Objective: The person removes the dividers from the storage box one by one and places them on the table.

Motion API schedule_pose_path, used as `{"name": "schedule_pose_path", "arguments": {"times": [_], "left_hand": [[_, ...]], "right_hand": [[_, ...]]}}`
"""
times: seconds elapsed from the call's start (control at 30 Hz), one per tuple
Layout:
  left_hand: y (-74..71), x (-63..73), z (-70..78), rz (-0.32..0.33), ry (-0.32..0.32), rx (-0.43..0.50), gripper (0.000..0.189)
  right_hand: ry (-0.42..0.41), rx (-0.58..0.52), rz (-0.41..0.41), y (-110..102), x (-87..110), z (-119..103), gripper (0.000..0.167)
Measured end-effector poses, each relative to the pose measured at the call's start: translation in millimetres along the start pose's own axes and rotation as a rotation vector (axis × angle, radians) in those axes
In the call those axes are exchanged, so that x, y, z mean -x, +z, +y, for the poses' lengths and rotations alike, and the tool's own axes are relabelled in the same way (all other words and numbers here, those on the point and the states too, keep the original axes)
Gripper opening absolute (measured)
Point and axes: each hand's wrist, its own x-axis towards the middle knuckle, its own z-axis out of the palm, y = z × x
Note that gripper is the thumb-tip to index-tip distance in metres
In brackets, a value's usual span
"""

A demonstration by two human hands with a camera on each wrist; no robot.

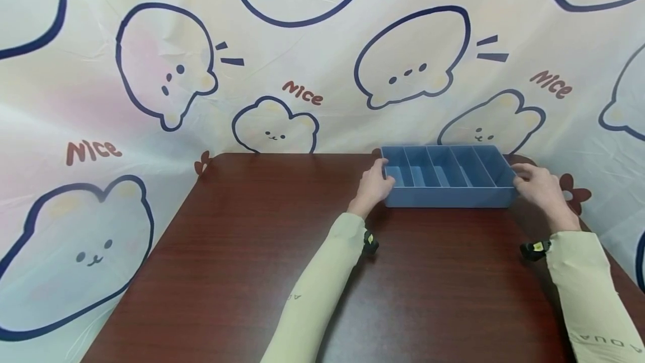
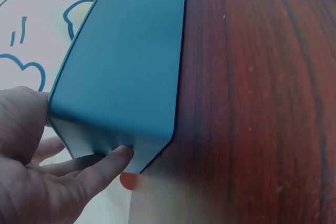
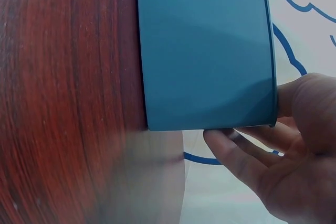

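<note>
A blue divider box (image 1: 450, 197) with several open compartments sits at the far right part of the table, its long front wall facing me. At its left end, my left hand (image 1: 374, 185) grips it, thumb at the rim and fingers against the end wall (image 2: 94, 136). My right hand (image 1: 541, 190) holds the opposite end in the same way. In the right wrist view, fingertips (image 3: 212, 136) touch the end wall's lower area and the thumb lies by the rim. The visible compartments hold nothing.
The dark brown wooden table (image 1: 242, 251) reaches back to a pale curtain (image 1: 332, 55) printed with cartoon bears. The box stands close to the table's back edge. Both wrists, in light green sleeves (image 1: 322, 273), wear small black devices (image 1: 370, 243).
</note>
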Motion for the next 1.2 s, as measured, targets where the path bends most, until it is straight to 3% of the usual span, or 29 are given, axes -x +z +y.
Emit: {"name": "schedule_pose_path", "arguments": {"times": [1.2], "left_hand": [[-6.9,0.3,-7.6,0.016,0.001,0.009,0.055]], "right_hand": [[0.001,-0.009,-0.017,5.4,0.4,-9.4,0.048]]}}
